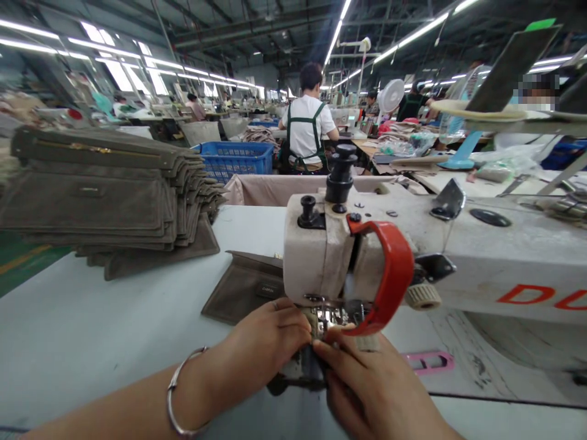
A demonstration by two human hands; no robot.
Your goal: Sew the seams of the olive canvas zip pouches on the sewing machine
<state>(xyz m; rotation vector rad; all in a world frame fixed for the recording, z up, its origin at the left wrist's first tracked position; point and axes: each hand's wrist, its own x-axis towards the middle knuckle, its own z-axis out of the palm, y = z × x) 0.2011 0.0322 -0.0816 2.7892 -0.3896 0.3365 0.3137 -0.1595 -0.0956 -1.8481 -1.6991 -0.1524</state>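
A dark olive fabric bag panel (224, 293) with a small label patch (268, 289) lies on the table left of the sewing machine head (307, 256). My left hand (270, 339), a bangle on its wrist, is closed with its fingertips on the panel's edge, just left of the presser foot (324, 318). On the other side my right hand (367, 373) is closed too, its thumb and index finger at the same edge in front of the needle area. The red guard (397, 275) and my own fingers hide part of the stitching spot.
A tall stack of similar olive panels (87, 201) with zips stands at the left. A pink slotted piece (431, 362) lies on the machine bed. Behind are a blue crate (238, 160), a pale cloth-lined bin (275, 190) and a seated co-worker (305, 125).
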